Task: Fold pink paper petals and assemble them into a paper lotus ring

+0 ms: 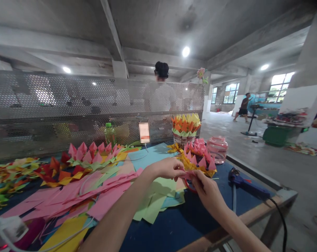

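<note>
My left hand [171, 168] and my right hand [204, 183] meet above the near part of the table, fingertips almost touching. Both are closed in a pinch on a small piece of pink paper [189, 174] between them. Just under my fingers shows a red ring-like handle [190, 185], partly hidden. Green paper sheets [154, 201] lie below my left hand, and pink sheets [66, 196] spread to its left. Behind my hands sits a folded paper ring [197, 162] with pink points and a yellow base.
A blue glue gun [249, 185] with a black cable lies at right. Behind are a pink jar [217, 149], a stacked paper flower [185, 126], a green bottle [110, 134] and a perforated metal screen [95, 101]. One person stands beyond it; another walks at right.
</note>
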`<state>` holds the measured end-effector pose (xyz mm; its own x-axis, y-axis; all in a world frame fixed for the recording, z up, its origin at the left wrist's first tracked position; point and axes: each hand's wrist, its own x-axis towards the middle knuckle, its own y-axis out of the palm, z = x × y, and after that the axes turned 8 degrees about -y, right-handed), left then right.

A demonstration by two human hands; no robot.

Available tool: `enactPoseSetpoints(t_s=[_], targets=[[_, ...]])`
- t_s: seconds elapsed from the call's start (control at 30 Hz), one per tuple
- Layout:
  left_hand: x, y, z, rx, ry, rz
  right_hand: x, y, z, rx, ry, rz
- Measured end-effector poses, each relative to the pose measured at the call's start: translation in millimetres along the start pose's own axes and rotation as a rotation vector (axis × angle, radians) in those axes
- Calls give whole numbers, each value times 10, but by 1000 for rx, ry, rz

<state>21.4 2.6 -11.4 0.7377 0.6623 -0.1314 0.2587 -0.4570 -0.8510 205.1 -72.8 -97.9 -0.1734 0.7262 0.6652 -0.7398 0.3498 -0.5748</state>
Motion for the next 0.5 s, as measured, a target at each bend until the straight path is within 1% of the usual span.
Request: enactPoseSetpoints(t_s=[0.1,0.3,0.5], targets=[[-15,-6,-17,-10,-4,0,-2,1,7,-6,1,4],[12,18,-15,-22,-16,-46,-8,-7,12,-44,11,2],[13,30,-7,-11,-2,-62,-7,12,-1,-20,29,22]])
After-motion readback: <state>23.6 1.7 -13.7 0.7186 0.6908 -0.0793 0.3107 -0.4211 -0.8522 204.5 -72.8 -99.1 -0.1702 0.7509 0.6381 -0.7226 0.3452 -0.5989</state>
